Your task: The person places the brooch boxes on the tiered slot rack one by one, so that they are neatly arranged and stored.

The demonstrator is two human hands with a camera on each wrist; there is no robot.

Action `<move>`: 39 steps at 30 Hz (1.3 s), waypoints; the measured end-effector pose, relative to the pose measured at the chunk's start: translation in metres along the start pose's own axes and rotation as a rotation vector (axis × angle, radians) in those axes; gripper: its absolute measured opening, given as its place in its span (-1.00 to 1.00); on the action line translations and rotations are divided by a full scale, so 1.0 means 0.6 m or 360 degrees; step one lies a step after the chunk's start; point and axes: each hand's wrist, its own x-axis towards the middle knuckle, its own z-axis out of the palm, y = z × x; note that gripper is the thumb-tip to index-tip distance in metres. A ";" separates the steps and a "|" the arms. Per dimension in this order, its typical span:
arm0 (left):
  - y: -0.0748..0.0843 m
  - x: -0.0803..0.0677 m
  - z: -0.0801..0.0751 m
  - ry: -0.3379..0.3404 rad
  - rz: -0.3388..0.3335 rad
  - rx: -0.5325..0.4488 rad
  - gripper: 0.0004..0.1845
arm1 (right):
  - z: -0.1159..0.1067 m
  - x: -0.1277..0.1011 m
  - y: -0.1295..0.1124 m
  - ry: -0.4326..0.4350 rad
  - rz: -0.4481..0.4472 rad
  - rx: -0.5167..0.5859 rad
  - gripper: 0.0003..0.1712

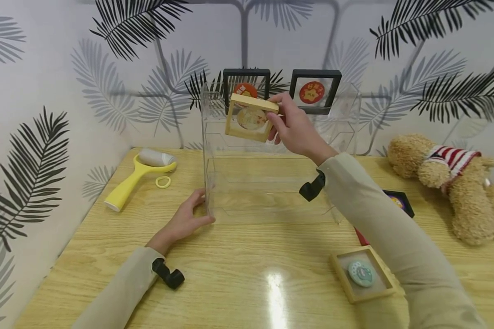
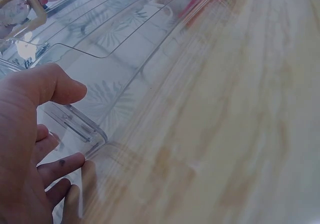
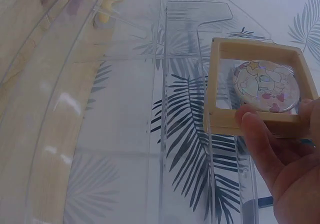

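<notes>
Nearest on the wooden table [image 1: 247, 274] lies a wooden framed badge [image 1: 362, 274] with a teal disc, close by the right sleeve, while the left hand [image 1: 185, 221] rests with relaxed fingers against the lower front corner of the clear acrylic rack [image 1: 271, 183]. Above the rack, the right hand [image 1: 296, 128] pinches a wooden display frame [image 1: 251, 117] holding a round badge, raised before two black frames [image 1: 314, 91] at the wall. A yellow lint roller [image 1: 137, 176] and hair tie [image 1: 163, 182] lie left, a teddy bear [image 1: 448, 178] right.
</notes>
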 end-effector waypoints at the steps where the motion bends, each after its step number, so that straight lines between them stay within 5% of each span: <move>1: 0.000 0.000 0.001 -0.0002 0.0004 -0.0002 -0.23 | 0.000 0.001 0.001 -0.0011 0.0005 -0.0007 -0.63; 11: 0.004 0.001 0.002 0.0001 0.0025 -0.0011 -0.24 | 0.004 0.001 0.003 -0.0273 0.0026 -0.0144 -0.68; 28: 0.005 -0.003 -0.002 -0.0001 0.0012 -0.0040 -0.23 | -0.023 -0.018 -0.011 -0.0330 0.0067 -0.0238 -0.41; 39: 0.002 -0.001 -0.001 0.0005 -0.0018 -0.0027 -0.22 | -0.047 -0.080 -0.006 -0.0412 -0.0065 -0.0346 -0.33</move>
